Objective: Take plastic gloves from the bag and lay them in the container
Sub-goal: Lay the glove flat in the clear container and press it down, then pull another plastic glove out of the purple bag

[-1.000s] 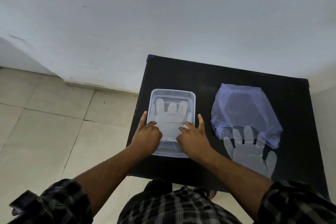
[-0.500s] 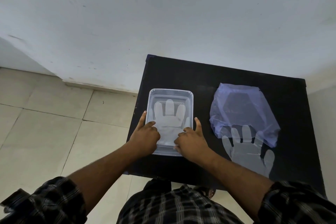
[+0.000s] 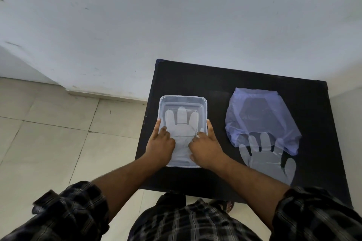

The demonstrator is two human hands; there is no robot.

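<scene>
Plastic gloves: one thin, translucent plastic glove (image 3: 181,129) is laid flat inside the container, fingers pointing away from the person; a second translucent glove (image 3: 268,159) is seen on the table to the right, its fingertips tucked under the mouth of the bag.
Container: a clear, rectangular plastic container (image 3: 183,100) with rounded corners is placed on the left part of the table, long side running away from the person.
Bag: a crumpled, pale blue-violet plastic bag (image 3: 260,115) is spread flat on the right part of the table, well apart from the container.
Table: a black, rectangular table (image 3: 215,80) is set against a white wall, with beige floor tiles (image 3: 49,133) seen to the left.
Left hand: the left hand (image 3: 159,143) is rested over the near left part of the container, index finger stretched along the left rim and the other fingers curled down onto the glove; nothing is gripped.
Right hand: the right hand (image 3: 204,146) is rested over the near right part of the container, one finger stretched along the right rim, the rest bent onto the glove; nothing is gripped.
Sleeves: dark checked shirt sleeves (image 3: 70,213) are rolled up on both forearms.
</scene>
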